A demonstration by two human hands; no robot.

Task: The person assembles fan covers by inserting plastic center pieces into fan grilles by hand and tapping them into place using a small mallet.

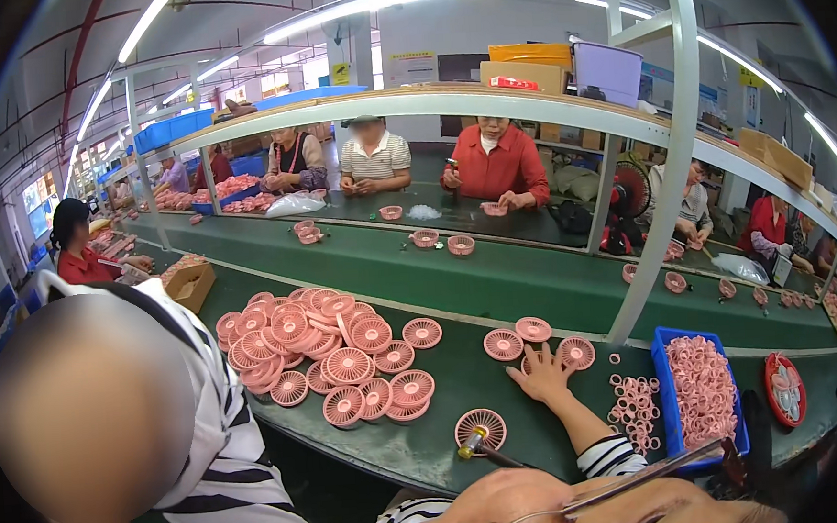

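My right hand (543, 377) reaches forward over the green worktable (431, 472), its fingers spread and the palm down. Its fingertips are at a small group of round pink slatted discs, touching or just above a pink disc (575, 353) and close beside another disc (503, 344). Nearer to me, one pink disc (490, 420) lies alone, with a gold-tipped, dark-handled tool (472, 441) over it. A large heap of the same discs (348, 365) spreads to the left. My left hand cannot be made out. A large blurred shape and black-and-white striped cloth (231, 493) fill the lower left.
Small pink rings (635, 406) lie right of my forearm, beside a blue bin (664, 409) full of them. A red oval dish (787, 419) stands farther right. Beyond a metal frame post (658, 180) runs a green conveyor (370, 255) carrying pink parts. Several people work across it.
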